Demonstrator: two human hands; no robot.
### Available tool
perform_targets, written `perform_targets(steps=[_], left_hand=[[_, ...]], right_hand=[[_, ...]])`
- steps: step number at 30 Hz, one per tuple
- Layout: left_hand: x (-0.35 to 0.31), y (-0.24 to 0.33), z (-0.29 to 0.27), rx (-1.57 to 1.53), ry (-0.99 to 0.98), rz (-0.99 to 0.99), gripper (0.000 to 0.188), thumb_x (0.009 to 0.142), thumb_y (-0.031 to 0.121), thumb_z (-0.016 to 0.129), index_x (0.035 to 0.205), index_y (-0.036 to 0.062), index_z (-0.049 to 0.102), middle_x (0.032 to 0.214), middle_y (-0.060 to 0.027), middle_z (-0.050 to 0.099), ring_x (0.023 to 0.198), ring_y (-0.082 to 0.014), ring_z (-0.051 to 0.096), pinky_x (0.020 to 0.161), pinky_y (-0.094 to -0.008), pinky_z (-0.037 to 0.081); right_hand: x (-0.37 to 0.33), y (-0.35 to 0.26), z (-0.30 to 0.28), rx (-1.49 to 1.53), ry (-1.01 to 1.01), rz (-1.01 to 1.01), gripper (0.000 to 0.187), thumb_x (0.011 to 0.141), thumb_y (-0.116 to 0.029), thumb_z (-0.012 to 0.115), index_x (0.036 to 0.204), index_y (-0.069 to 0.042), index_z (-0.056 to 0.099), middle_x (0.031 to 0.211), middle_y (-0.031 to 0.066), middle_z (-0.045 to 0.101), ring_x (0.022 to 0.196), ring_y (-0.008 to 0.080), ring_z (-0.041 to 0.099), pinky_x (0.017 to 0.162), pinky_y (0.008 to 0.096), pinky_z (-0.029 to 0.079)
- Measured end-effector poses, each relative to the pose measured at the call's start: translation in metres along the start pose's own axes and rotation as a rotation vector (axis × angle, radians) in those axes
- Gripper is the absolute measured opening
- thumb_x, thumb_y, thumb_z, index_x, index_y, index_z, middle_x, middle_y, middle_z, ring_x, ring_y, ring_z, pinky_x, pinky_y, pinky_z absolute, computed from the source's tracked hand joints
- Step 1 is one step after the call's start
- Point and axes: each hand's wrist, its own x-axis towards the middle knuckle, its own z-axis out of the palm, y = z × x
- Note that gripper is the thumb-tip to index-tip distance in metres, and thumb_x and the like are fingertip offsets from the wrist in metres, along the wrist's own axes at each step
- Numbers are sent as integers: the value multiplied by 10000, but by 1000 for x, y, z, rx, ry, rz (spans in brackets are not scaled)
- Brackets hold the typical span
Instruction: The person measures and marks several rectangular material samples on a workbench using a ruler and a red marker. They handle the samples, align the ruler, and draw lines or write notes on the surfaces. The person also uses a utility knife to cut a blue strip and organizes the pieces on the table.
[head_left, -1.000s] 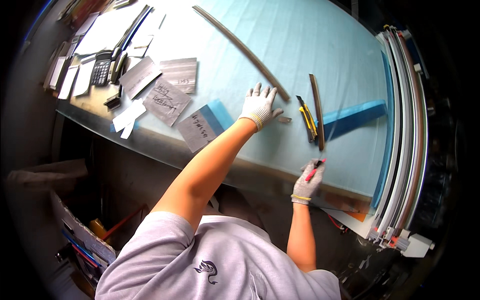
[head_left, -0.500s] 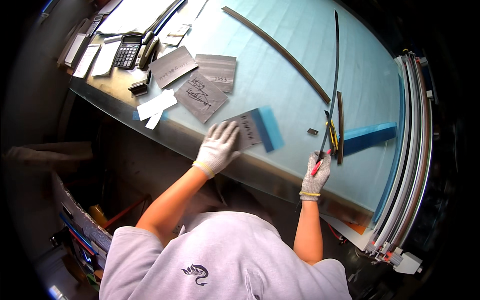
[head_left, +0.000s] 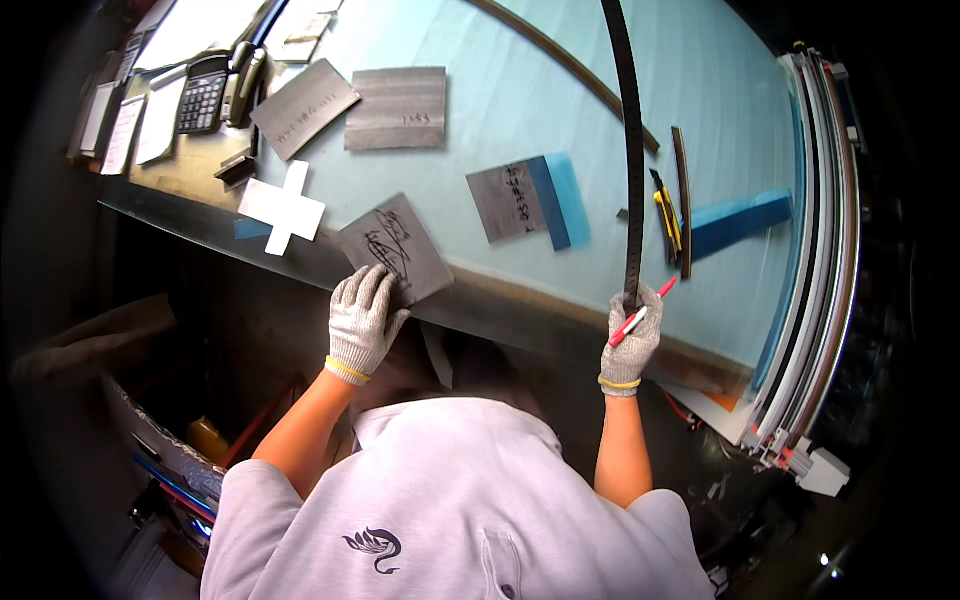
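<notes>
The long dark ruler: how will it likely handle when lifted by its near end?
The ruler will probably flex, being long and narrow. Held near one end by the right hand, it may feel far-end heavy. Its strip shape makes rolling unlikely.

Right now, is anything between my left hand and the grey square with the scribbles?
Nothing visible stands in the way: your left hand overlaps the lower-left edge of the scribbled grey square.

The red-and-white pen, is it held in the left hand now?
No, the red-and-white pen is in the right hand, together with the long dark strip.
</notes>
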Motion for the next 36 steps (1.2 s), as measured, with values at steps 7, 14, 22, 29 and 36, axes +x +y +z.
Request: perform_targets(steps=[7,14,22,29,36], left_hand=[[1,13,7,-84,-5,128,663,776,210,806,1392,55,615,1243,-154,583,1252,-388,561,1039,-516,460],[9,20,16,-59,44,80,629,832,229,773,1416,70,604,1388,-141,578,1306,-371,543,1089,-503,421],[31,19,-2,112,-138,235,646,776,116,707,1415,169,631,1365,-102,603,1311,-355,547,1100,-526,413],[15,36,1,-90,-102,103,409,789,173,767,1174,89,657,1350,-115,620,1212,-345,582,987,-488,461],[41,19,5,-120,-92,235,586,782,156,774,1350,121,634,1273,-114,616,1273,-361,553,1068,-508,439]], right_hand=[[-8,16,-23,31,-227,88,498,828,156,733,1287,-6,632,1210,59,644,1053,137,626,935,283,527],[-34,46,-69,94,-371,252,455,819,152,735,1241,1,661,1234,73,638,1055,159,634,904,297,582],[-40,65,-93,-65,-297,169,457,809,163,700,1229,-11,653,1248,84,647,1150,201,627,970,337,565],[-31,70,-86,-221,-228,71,445,794,129,749,1211,-2,662,1236,92,683,1171,238,634,1071,375,478],[-33,67,-80,-109,-265,140,456,795,178,683,1213,-1,651,1239,86,651,1179,209,617,970,336,556]])
